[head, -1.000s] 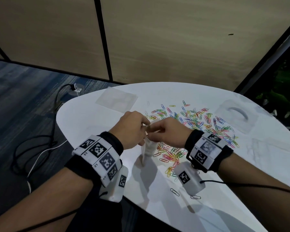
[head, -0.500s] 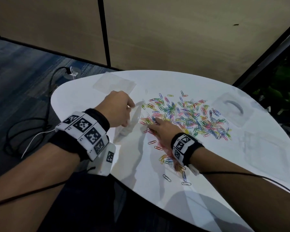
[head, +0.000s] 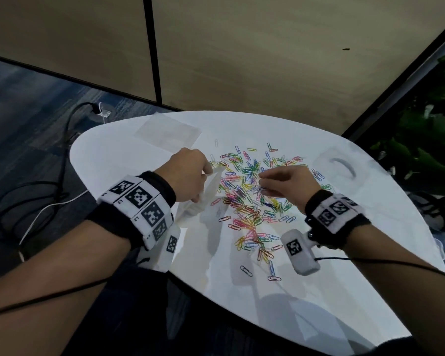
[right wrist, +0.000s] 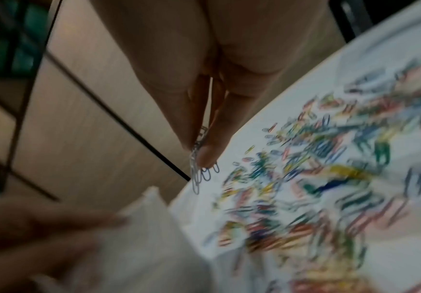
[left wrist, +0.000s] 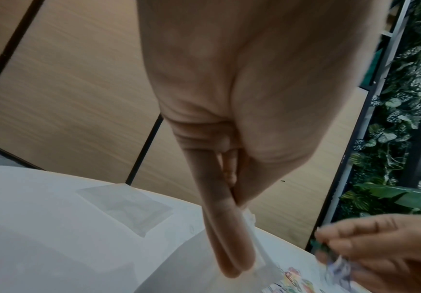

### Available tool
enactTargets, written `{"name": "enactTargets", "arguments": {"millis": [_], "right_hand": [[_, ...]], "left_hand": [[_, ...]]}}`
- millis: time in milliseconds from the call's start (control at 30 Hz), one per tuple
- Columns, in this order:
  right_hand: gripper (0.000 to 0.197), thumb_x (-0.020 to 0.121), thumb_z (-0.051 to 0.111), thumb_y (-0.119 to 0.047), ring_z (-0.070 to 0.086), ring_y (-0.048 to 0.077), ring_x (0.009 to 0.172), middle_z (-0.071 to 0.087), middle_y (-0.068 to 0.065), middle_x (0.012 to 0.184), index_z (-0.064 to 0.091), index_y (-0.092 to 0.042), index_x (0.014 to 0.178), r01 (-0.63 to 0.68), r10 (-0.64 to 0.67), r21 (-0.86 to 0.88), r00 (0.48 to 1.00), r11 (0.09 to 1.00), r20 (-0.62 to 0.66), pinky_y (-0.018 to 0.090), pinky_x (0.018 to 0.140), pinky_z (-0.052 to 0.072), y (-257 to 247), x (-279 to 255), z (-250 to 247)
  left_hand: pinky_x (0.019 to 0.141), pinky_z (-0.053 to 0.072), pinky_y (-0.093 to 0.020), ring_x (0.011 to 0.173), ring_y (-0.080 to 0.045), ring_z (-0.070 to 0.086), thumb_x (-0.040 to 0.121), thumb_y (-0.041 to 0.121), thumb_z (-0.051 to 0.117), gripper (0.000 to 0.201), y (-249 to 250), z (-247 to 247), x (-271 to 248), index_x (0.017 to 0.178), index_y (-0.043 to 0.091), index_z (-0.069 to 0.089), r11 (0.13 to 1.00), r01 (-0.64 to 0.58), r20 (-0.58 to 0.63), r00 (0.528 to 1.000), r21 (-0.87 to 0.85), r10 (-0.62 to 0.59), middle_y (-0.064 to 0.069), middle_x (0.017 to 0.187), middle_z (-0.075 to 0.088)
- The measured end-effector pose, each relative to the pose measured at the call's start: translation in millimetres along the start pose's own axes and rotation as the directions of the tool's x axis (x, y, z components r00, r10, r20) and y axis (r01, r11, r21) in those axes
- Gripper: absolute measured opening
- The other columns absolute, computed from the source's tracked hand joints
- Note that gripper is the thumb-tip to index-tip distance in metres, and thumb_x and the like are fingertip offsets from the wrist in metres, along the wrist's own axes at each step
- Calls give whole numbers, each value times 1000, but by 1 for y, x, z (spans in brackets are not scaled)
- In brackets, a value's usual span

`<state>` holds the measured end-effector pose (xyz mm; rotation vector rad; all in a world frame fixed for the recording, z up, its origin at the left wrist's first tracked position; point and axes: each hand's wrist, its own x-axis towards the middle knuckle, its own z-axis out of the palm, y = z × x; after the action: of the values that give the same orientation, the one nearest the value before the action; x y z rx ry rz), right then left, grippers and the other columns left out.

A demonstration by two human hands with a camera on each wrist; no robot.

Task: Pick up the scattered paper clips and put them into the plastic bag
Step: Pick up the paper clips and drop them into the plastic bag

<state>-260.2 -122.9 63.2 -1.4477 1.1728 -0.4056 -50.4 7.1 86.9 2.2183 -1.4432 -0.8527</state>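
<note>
Several coloured paper clips [head: 252,199] lie scattered across the middle of the white table [head: 344,253]. My left hand [head: 190,173] pinches the top edge of a clear plastic bag [head: 211,186], which hangs down to the table at the left of the clips; the left wrist view shows the fingers [left wrist: 219,237] clamped on the bag's rim [left wrist: 254,245]. My right hand [head: 280,183] is raised over the heap and pinches a small bunch of clips [right wrist: 199,172] between thumb and fingers, just right of the bag mouth [right wrist: 149,218].
Another flat clear bag [head: 167,132] lies at the table's far left. A clear bag with a handle cutout [head: 337,165] lies at the right. Loose clips [head: 272,273] reach toward the near edge. Cables [head: 36,196] trail on the floor to the left; plants [head: 421,150] stand at the right.
The right hand went from the bag down flat onto the clip heap, then rose with a bunch of clips pinched. The left hand kept hold of the bag, shifting left.
</note>
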Motion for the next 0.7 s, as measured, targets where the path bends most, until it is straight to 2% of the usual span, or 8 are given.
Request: {"name": "enactTargets", "arguments": {"millis": [67, 133, 300, 400, 500, 567, 633, 700], "right_hand": [[19, 82, 70, 5, 71, 27, 83, 72, 21, 95, 71, 3, 100, -46, 32, 267, 998, 963, 59, 25, 75, 60, -9, -16, -3], [21, 84, 66, 5, 72, 23, 87, 73, 18, 99, 69, 2, 104, -109, 63, 421, 991, 900, 121, 23, 76, 60, -12, -27, 0], [21, 86, 62, 10, 71, 22, 84, 71, 19, 97, 67, 4, 105, -166, 81, 463, 977, 870, 197, 25, 78, 60, -5, -29, 30], [22, 84, 58, 17, 66, 21, 77, 68, 17, 92, 67, 1, 97, -132, 70, 381, 982, 915, 174, 26, 78, 60, -1, -24, 43], [12, 81, 66, 12, 68, 17, 61, 68, 16, 77, 67, 2, 86, -75, 36, 276, 989, 958, 141, 24, 66, 61, 3, -20, 46], [6, 81, 70, 3, 65, 5, 54, 69, 5, 68, 68, -2, 85, 67, -68, 16, 995, 998, 78, 14, 56, 54, 6, -18, 46], [8, 84, 67, -9, 59, -10, 53, 67, -9, 67, 70, -11, 91, 245, -215, -322, 968, 915, 126, 2, 53, 42, 7, -15, 46], [17, 88, 62, -12, 59, -12, 67, 67, -14, 78, 69, -16, 103, 330, -236, -394, 934, 858, 268, 1, 61, 41, 5, -11, 47]], "left_hand": [[76, 64, -37, 63, -21, 76, 99, 2, 50, 33, 6, 6, -2, 129, 4, 63, 999, -31, 25, 999, -26, 32, -12, 82, 74], [74, 64, -36, 62, -20, 76, 101, 4, 48, 32, 12, 14, -4, 129, 3, 63, 997, -55, 36, 998, -63, 58, -12, 78, 75], [72, 64, -34, 61, -19, 76, 101, 6, 49, 32, 25, 26, -2, 130, 2, 62, 990, -81, 31, 996, -117, 85, -14, 78, 77], [68, 65, -31, 60, -19, 76, 100, 6, 51, 30, 29, 31, 3, 126, 4, 65, 984, -69, -1, 998, -166, 70, -13, 76, 76], [65, 65, -31, 59, -20, 76, 99, 5, 53, 26, 33, 33, 6, 120, 4, 68, 982, -70, -12, 998, -178, 69, -11, 74, 74], [67, 65, -35, 61, -22, 76, 99, 4, 54, 25, 34, 34, 7, 118, 3, 69, 981, -80, -11, 997, -175, 80, -11, 75, 74], [68, 65, -37, 60, -22, 76, 99, 4, 53, 24, 33, 33, 7, 112, 5, 73, 986, -103, -18, 995, -134, 101, -14, 75, 75], [68, 65, -36, 58, -19, 75, 98, 4, 52, 24, 28, 29, 8, 107, 6, 74, 991, -106, -36, 994, -87, 103, -14, 71, 75]]}}
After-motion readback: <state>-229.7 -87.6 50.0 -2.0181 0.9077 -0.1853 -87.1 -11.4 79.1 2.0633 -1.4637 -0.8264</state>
